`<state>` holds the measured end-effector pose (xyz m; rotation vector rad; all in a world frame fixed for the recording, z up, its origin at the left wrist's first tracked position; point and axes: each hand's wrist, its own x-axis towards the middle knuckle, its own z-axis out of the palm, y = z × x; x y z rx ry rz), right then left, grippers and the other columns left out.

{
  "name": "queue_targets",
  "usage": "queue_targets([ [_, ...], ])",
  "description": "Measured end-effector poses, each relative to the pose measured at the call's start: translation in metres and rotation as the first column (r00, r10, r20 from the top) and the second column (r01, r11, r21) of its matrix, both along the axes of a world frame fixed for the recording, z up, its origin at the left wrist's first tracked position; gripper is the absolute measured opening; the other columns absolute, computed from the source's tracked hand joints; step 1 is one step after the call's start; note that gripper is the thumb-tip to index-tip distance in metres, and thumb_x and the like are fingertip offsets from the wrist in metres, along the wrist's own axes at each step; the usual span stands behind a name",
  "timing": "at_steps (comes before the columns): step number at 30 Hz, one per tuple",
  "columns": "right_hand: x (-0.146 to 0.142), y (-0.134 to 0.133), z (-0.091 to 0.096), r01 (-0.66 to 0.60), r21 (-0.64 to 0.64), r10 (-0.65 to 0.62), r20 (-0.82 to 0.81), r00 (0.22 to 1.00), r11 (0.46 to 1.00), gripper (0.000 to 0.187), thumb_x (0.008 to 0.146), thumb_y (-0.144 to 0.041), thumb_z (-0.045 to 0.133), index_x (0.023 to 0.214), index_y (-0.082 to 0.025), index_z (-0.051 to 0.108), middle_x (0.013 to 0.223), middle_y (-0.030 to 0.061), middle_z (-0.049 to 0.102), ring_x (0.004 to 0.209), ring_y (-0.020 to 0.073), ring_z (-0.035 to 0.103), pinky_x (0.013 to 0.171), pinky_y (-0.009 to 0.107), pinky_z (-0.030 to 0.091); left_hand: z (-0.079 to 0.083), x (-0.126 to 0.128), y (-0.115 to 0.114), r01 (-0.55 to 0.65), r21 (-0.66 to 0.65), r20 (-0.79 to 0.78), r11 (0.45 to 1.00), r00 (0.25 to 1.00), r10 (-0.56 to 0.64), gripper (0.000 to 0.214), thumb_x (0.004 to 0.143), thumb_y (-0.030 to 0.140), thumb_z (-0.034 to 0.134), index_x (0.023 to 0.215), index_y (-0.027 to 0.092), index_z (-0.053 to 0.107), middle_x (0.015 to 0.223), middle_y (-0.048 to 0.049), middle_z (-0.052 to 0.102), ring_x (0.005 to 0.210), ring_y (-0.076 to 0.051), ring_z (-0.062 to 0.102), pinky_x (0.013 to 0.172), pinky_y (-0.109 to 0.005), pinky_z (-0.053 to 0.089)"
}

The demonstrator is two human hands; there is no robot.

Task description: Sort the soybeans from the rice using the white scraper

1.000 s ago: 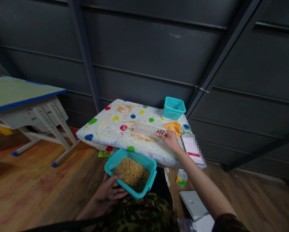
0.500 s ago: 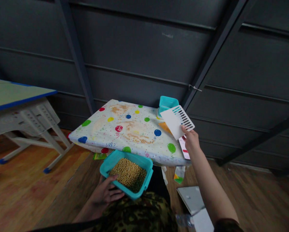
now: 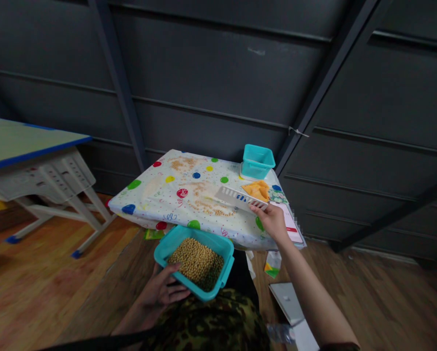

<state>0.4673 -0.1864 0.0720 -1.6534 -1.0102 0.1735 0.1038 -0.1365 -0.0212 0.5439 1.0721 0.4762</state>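
My left hand (image 3: 163,291) grips the near left edge of a teal tub (image 3: 223,270) full of yellow soybeans (image 3: 196,263), held just below the front edge of a small table with a balloon-print cloth (image 3: 160,192). My right hand (image 3: 273,219) pinches the slotted end of a white flat scraper (image 3: 236,197), which lies low over the cloth at the right of a scatter of loose beans (image 3: 213,209). More bean dust marks the far left of the cloth.
A second teal tub (image 3: 258,162) stands at the table's back right corner, an orange cloth (image 3: 256,190) in front of it. A phone (image 3: 289,222) lies at the right edge. A school desk (image 3: 28,156) stands at the left; a dark panelled wall behind; white sheets (image 3: 287,302) on the wooden floor.
My right hand lifted the scraper up off the table to the right, then brought it back down over the loose beans. The left hand kept hold of the tub.
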Motion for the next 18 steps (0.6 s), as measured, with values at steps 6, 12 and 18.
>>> queue_targets([
  [6, -0.016, -0.003, -0.006, -0.112, -0.078, 0.119, 0.081, 0.99, 0.991, 0.049, 0.083, -0.067, 0.074, 0.066, -0.021, 0.078, 0.061, 0.0029, 0.072, 0.061, 0.023, 0.064, 0.06, 0.032, 0.049, 0.01, -0.002, -0.004, 0.05, 0.008, 0.094, 0.999, 0.994, -0.05, 0.118, 0.067, 0.042, 0.103, 0.158, 0.022, 0.031, 0.101, -0.0117, 0.079, 0.087, -0.038, 0.084, 0.091, -0.051, 0.067],
  [12, -0.022, -0.003, -0.01, -0.12, -0.068, 0.125, 0.076, 0.989, 0.99, 0.045, 0.087, -0.064, 0.073, 0.077, -0.021, 0.084, 0.076, 0.0065, 0.082, 0.07, 0.0265, 0.07, 0.064, 0.034, 0.052, 0.005, 0.013, -0.013, 0.044, -0.026, 0.034, 0.999, 0.999, -0.043, 0.119, 0.06, 0.042, 0.105, 0.155, 0.02, 0.037, 0.114, -0.0173, 0.075, 0.085, -0.037, 0.083, 0.089, -0.051, 0.067],
  [18, -0.018, -0.007, -0.007, -0.104, -0.05, 0.108, 0.081, 0.991, 0.993, 0.05, 0.084, -0.068, 0.074, 0.074, -0.02, 0.083, 0.073, 0.0065, 0.081, 0.067, 0.0252, 0.069, 0.06, 0.032, 0.05, 0.006, 0.02, -0.018, 0.073, -0.04, 0.037, 0.997, 0.997, -0.072, 0.111, 0.063, 0.042, 0.102, 0.152, 0.025, 0.037, 0.117, -0.016, 0.069, 0.088, -0.039, 0.083, 0.095, -0.054, 0.065],
])
